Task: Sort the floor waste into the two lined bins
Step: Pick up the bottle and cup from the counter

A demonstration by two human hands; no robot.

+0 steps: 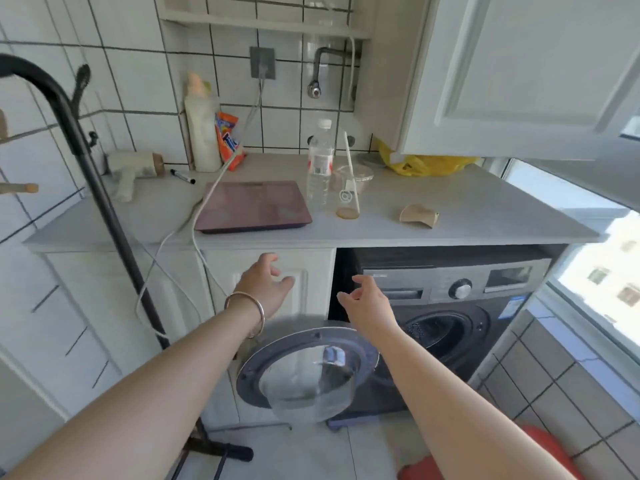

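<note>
Head view: both hands, left [266, 285] and right [367, 299], reach forward empty.

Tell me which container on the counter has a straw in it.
The clear plastic cup beside the water bottle; the bottle is capped, the white detergent bottle closed.

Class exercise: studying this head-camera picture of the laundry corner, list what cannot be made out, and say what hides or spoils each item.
- The two lined bins: none in the head view; only a red object cut by the bottom edge, identity unclear.
- Floor waste: arms and the open washer door cover most of the floor.
- Bottle label text: too small and blurred.
- Yellow bag: partly hidden behind the wall cupboard.
- Left hand and right hand: open, holding nothing.
</note>
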